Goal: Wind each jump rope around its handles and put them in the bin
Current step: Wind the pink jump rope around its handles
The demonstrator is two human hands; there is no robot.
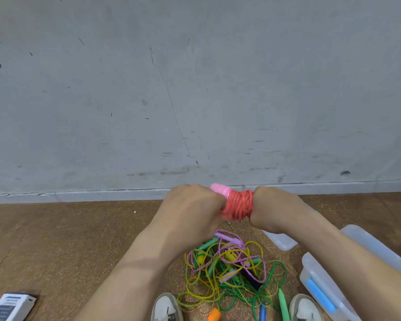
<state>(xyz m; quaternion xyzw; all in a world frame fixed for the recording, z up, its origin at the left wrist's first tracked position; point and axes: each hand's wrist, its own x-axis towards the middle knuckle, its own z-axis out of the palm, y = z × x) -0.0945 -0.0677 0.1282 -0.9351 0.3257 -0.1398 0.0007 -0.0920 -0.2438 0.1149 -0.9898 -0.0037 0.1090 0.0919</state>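
Jump rope, wound, is held with long axis left-to-right, ends clenched by left hand and right hand; bin is placed nearer the right.

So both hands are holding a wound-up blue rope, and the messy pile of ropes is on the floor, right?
Almost. The wound-up rope is red, not blue, as the head view shows. The rest is right: the left hand and the right hand both grip it, and the messy pile of ropes is on the floor.
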